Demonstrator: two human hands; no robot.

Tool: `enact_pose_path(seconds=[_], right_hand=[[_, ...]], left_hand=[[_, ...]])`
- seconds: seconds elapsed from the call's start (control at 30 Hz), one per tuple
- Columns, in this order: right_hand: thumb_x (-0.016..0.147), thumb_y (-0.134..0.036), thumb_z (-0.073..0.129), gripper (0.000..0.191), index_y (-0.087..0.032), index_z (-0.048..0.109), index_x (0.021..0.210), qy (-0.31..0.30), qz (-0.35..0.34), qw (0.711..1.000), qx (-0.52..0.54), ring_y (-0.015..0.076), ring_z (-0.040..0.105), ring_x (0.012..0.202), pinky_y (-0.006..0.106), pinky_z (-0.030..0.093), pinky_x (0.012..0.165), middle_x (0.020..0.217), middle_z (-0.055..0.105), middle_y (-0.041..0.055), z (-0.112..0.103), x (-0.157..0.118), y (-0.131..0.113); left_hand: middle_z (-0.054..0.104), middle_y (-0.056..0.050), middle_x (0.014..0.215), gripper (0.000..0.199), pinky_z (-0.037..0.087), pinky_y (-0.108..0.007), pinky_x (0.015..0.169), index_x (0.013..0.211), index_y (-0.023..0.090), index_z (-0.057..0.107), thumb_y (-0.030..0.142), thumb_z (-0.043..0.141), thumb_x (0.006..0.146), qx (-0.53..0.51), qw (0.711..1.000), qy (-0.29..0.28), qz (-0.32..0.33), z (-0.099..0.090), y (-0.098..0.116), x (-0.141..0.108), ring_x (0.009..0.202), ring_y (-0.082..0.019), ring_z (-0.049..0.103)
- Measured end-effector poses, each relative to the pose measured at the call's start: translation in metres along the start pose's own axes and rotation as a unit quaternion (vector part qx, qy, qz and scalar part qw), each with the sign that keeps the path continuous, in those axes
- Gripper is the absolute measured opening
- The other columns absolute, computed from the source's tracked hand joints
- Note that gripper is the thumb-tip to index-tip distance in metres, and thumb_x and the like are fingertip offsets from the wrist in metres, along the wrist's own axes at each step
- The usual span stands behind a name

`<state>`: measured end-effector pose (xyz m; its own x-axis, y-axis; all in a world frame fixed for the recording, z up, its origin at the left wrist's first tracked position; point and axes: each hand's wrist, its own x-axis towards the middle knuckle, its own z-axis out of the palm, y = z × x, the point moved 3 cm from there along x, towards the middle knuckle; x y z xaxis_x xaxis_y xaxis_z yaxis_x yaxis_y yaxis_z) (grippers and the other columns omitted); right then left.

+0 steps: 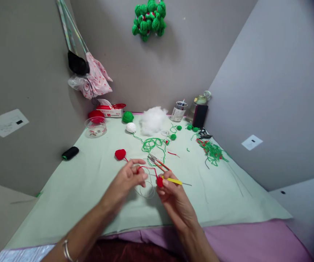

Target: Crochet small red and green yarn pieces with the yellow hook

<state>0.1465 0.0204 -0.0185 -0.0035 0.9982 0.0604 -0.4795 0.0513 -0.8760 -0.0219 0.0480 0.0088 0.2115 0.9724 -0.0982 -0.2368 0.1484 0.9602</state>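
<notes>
Red yarn (148, 167) runs from my left hand (131, 175) across to a small red crocheted piece (160, 181). My left fingers are curled with the yarn wrapped over them. My right hand (175, 198) pinches the red piece between thumb and fingers. A crochet hook with a yellow handle (175, 180) lies across my right fingertips, its metal shaft sticking out to the right. Just beyond that hand, orange-handled thread snips (158, 162) rest on the table. A red yarn ball (120, 154) sits past my left hand, its strand leading toward my fingers.
Green yarn (152, 145) lies loosely coiled mid-table, near white stuffing (154, 120). A tangle of green and red scraps (214, 153) is at right. Farther back stand a clear plastic tub (95, 129), a can (179, 112) and a phone (200, 116). Thin wire (147, 190) loops between my hands.
</notes>
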Motion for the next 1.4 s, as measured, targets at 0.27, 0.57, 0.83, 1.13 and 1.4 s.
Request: enact_pose_path(seconds=[0.27, 0.57, 0.83, 1.13, 1.4], right_hand=[[0.073, -0.03, 0.083, 0.035, -0.026, 0.049, 0.071, 0.022, -0.03, 0.998, 0.04, 0.0145, 0.031, 0.061, 0.026, 0.03, 0.053, 0.071, 0.041, -0.0028, -0.052, -0.012, -0.047], [0.065, -0.024, 0.091, 0.033, -0.025, 0.058, 0.068, 0.123, -0.073, 0.99, 0.006, 0.0153, 0.047, 0.068, 0.027, 0.039, 0.059, 0.074, 0.052, -0.0001, -0.082, -0.015, -0.066], [0.062, -0.025, 0.096, 0.029, -0.022, 0.067, 0.069, 0.118, -0.037, 0.992, -0.032, 0.0115, 0.053, 0.067, 0.022, 0.042, 0.059, 0.077, 0.063, -0.0003, -0.066, -0.018, -0.055], [0.073, -0.024, 0.092, 0.018, -0.023, 0.074, 0.077, 0.079, -0.074, 0.989, -0.102, 0.0119, 0.06, 0.07, 0.022, 0.048, 0.064, 0.078, 0.068, -0.0008, -0.042, -0.018, -0.047], [0.081, -0.03, 0.09, 0.014, -0.025, 0.078, 0.086, 0.058, -0.083, 0.978, -0.18, 0.0145, 0.068, 0.077, 0.025, 0.053, 0.069, 0.085, 0.074, 0.001, -0.028, -0.023, -0.039]], left_hand=[[0.054, 0.007, 0.062, 0.024, 0.044, -0.023, 0.059, 0.081, 0.016, 0.065, 0.033, 0.082, 0.08, 0.145, 0.974, 0.131, 0.116, -0.107, 0.089, 0.079, 0.053, -0.008, 0.047], [0.068, 0.001, 0.087, 0.021, 0.051, -0.033, 0.092, 0.087, 0.016, 0.072, 0.035, 0.081, 0.083, 0.361, 0.887, 0.219, 0.187, -0.131, 0.124, 0.074, 0.11, -0.027, 0.066], [0.079, -0.014, 0.119, 0.044, 0.058, -0.055, 0.098, 0.105, 0.024, 0.078, 0.061, 0.059, 0.092, 0.569, 0.805, 0.049, 0.159, -0.15, 0.008, 0.0, 0.108, -0.037, 0.074], [0.068, -0.012, 0.133, 0.028, 0.054, -0.058, 0.106, 0.114, 0.026, 0.072, 0.045, 0.066, 0.094, 0.538, 0.785, 0.116, 0.283, -0.085, 0.068, 0.023, 0.121, -0.037, 0.066], [0.074, -0.012, 0.133, 0.035, 0.058, -0.054, 0.104, 0.126, 0.027, 0.072, 0.047, 0.065, 0.099, 0.525, 0.817, -0.106, 0.212, -0.009, 0.034, -0.045, 0.121, -0.036, 0.071]])
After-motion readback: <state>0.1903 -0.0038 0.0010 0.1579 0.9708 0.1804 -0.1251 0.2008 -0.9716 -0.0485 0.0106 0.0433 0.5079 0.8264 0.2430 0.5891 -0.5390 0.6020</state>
